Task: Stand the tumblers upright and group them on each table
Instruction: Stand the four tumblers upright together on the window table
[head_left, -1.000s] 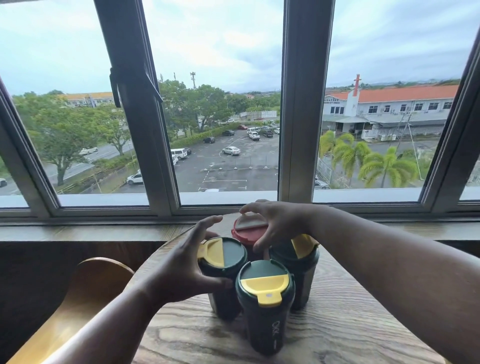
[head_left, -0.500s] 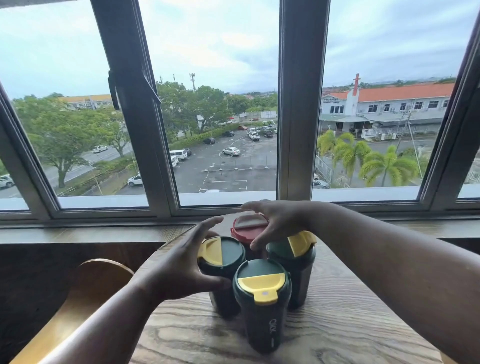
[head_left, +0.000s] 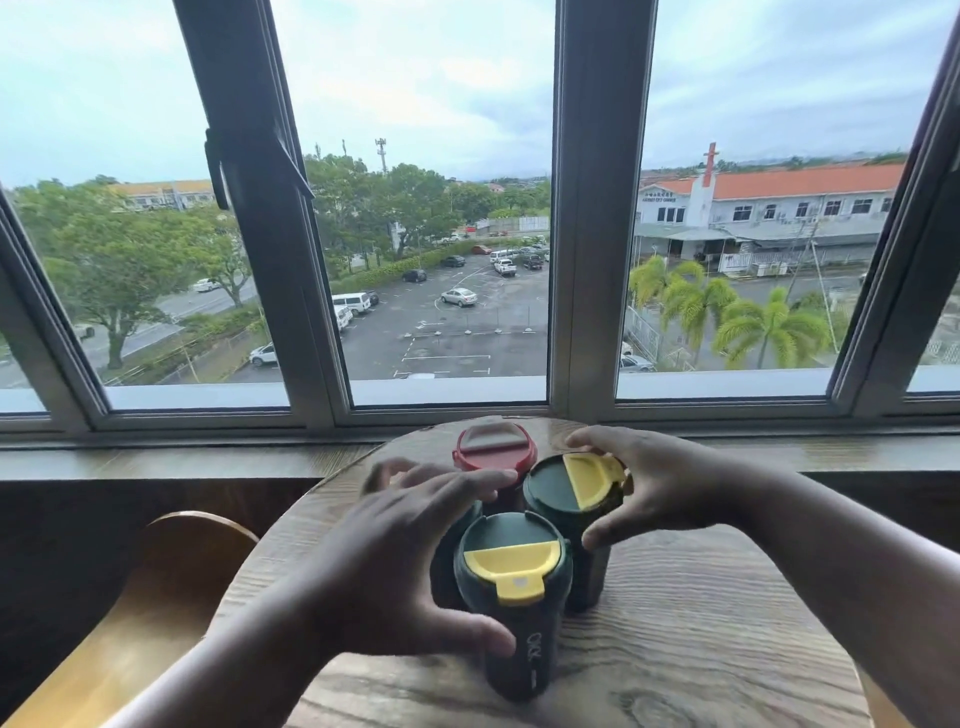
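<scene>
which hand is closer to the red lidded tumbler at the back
Left. The left hand reaches its fingertips to the front rim of the red-lidded tumbler, about touching it. The right hand sits to its right, curled around the green tumbler with the yellow flap.

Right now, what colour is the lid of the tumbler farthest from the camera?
Red, with a greyish flip tab: the far tumbler's lid, seen best in the head view.

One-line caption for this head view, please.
Both hands, left hand and right hand, close around upright lidded tumblers clustered on a round wooden table.
</scene>
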